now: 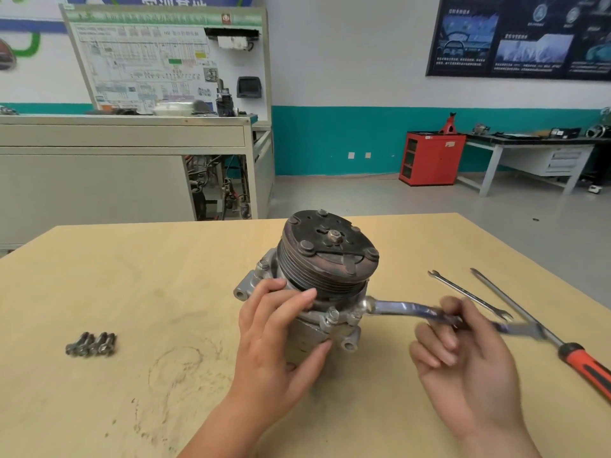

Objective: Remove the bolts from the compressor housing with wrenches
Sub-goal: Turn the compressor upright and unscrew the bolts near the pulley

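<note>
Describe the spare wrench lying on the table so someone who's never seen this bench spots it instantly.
On the light wooden table, look right of the compressor. The spare wrench lies flat and untouched beside a longer screwdriver with a red-and-black handle. Unlike the blurred wrench in the right hand, it is slim and open-ended at both ends.

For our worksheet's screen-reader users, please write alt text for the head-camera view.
A person's left hand grips a compressor standing on a wooden table, while the right hand holds a motion-blurred wrench whose end meets the compressor's right side. Loose bolts lie to the left; a second wrench and a red-handled screwdriver lie to the right.
</note>
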Demonstrator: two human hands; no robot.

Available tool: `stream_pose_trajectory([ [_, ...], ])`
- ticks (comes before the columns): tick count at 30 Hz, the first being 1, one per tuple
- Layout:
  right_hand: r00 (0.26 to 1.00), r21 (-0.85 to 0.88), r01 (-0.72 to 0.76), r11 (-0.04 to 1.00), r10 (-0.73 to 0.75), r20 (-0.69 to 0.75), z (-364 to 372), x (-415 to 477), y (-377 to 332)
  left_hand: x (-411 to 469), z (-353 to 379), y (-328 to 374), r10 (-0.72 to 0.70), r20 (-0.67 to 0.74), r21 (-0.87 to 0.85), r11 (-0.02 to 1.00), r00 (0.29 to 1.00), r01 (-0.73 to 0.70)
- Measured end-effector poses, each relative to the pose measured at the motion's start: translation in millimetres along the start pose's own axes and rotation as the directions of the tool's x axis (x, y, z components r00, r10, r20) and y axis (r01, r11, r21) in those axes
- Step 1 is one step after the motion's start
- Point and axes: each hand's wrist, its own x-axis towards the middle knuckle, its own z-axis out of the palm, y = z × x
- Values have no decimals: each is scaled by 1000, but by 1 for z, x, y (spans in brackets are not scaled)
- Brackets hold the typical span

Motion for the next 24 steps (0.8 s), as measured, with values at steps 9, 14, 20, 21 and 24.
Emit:
stream_pose_trajectory([
  [9, 977, -685, 152, 713, -214, -6, 22, -59, 17, 1, -1, 2, -14, 15, 14, 1000, 1000, 14],
  [14, 938, -791, 259, 555, -341, 68, 39, -69, 29, 2, -1, 2, 1, 38, 84, 996, 999, -4],
  [20, 929, -795, 245, 555, -370, 27, 47, -63, 22, 2, -1, 4, -4, 45, 96, 995, 999, 0],
  [21, 930, -783, 247, 571, -366, 26, 47, -61, 20, 2, -1, 4, -7, 46, 100, 995, 999, 2],
  [24, 938, -764, 220, 606, -347, -4, 41, -53, 18, 3, -1, 5, -11, 44, 111, 994, 999, 6],
])
